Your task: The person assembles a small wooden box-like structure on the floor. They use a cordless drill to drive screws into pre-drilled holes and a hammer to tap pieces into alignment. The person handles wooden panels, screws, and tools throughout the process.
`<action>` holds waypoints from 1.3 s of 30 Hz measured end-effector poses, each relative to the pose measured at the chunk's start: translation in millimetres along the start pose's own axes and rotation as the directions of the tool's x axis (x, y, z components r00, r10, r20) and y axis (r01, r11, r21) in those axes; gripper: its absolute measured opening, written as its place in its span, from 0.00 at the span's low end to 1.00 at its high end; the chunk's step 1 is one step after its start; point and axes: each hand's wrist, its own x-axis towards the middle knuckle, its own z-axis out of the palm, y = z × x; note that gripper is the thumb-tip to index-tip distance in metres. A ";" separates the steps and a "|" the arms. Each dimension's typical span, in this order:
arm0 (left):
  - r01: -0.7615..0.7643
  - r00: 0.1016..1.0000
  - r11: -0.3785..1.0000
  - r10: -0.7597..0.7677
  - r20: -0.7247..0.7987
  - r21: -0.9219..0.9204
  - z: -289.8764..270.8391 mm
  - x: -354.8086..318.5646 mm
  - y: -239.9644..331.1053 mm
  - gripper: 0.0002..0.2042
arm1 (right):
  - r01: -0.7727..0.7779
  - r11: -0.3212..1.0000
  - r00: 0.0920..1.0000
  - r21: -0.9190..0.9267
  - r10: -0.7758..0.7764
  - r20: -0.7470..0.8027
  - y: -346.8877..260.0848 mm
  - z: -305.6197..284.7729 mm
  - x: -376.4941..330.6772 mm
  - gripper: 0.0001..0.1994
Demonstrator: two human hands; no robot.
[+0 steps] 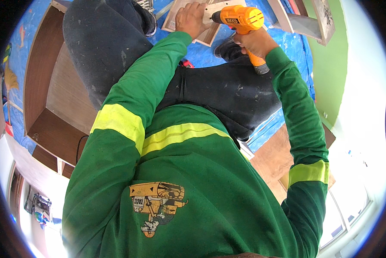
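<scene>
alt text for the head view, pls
A person's right hand holds a yellow cordless drill against a small wooden panel that the left hand presses flat on blue floor sheeting. Green sleeves with yellow bands fill the foreground.

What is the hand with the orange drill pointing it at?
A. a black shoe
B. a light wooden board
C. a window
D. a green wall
B. The right hand holds the orange drill with its tip aimed at the light wooden board, which the left hand presses flat on the blue sheet.
</scene>
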 end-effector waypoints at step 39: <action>0.492 0.871 0.275 -0.144 0.471 -0.826 -83.8 62.5 22.4 0.32 | 0.794 0.244 0.314 0.557 0.619 -0.720 202.1 52.3 -255.1 0.12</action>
